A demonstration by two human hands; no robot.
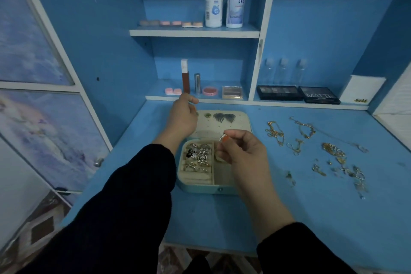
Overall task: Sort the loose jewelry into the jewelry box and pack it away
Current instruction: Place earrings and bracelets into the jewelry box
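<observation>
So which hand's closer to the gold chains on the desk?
Right. The right hand, pinching a small silver piece, is over the jewelry box, just left of the gold chains; the left hand is farther left, over the left edge of the lid.

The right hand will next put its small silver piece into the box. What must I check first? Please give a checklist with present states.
1. Jewelry box lid open: ok.
2. Right hand pinches the silver piece: ok.
3. Right compartment has free room: ok.
4. Left hand away from the compartments: ok, it is over the lid.
5. Left hand holds nothing: cannot tell.
6. Loose jewelry all sorted: not ok, much lies on the table.
</observation>
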